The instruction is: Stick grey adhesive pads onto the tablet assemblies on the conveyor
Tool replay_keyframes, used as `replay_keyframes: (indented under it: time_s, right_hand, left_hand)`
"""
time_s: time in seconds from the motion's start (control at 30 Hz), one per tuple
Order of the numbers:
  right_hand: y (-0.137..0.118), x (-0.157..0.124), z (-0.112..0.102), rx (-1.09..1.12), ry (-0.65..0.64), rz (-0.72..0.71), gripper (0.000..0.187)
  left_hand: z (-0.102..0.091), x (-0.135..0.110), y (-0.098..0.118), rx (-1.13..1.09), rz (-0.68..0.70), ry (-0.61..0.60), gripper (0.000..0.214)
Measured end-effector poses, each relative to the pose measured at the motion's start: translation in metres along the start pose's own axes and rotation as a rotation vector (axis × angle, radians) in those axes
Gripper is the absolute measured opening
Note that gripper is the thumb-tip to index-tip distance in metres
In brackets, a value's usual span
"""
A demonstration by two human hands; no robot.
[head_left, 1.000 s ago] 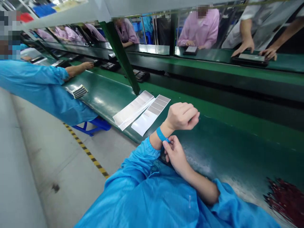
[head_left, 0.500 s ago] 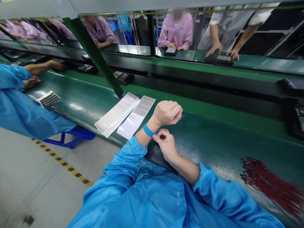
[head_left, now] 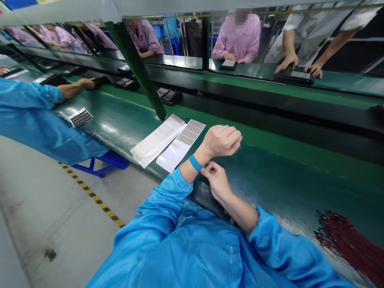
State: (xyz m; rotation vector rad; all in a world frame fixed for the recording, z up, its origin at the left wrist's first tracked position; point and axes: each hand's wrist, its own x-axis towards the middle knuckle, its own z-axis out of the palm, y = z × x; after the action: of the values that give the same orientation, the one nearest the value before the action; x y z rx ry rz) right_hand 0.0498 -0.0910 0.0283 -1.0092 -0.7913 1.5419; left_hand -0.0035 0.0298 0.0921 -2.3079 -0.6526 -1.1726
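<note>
Bench (head_left: 270,180) (green) near wristband (head_left: 195,163); grey floor (head_left: 132,196)

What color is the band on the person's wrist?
The wristband on the left wrist is bright blue, seen best in the head view.

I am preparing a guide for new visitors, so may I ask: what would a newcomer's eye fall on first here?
Probably the bright blue wristband near the centre, worn on the wrist below the curled left hand, with the right hand pinching at its lower edge. Next come the pale sheets on the green bench, left of the hands, and the dark red wire bundle at the lower right.
</note>
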Motion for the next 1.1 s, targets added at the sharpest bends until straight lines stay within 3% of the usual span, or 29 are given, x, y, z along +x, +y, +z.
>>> replay_keyframes:
  time_s: [0.27, 0.5, 0.77, 0.93, 1.1]
  right_hand:
    - [0.009, 0.002, -0.004, -0.006, 0.062, -0.045, 0.058]
    - [0.013, -0.001, -0.004, -0.057, 0.084, -0.136, 0.041]
    - [0.025, 0.000, -0.014, -0.159, 0.097, -0.230, 0.038]
    - [0.022, 0.002, -0.015, -0.170, 0.077, -0.200, 0.037]
    - [0.017, 0.001, -0.013, -0.132, 0.097, -0.209, 0.036]
  left_hand:
    - [0.007, -0.002, -0.003, 0.015, -0.034, -0.013, 0.031]
    - [0.003, -0.001, -0.003, 0.019, -0.077, 0.038, 0.032]
    - [0.006, -0.003, -0.002, 0.024, -0.084, -0.008, 0.034]
    - [0.008, -0.005, -0.002, 0.005, -0.141, -0.151, 0.036]
    - [0.008, -0.006, -0.001, -0.010, -0.143, -0.153, 0.036]
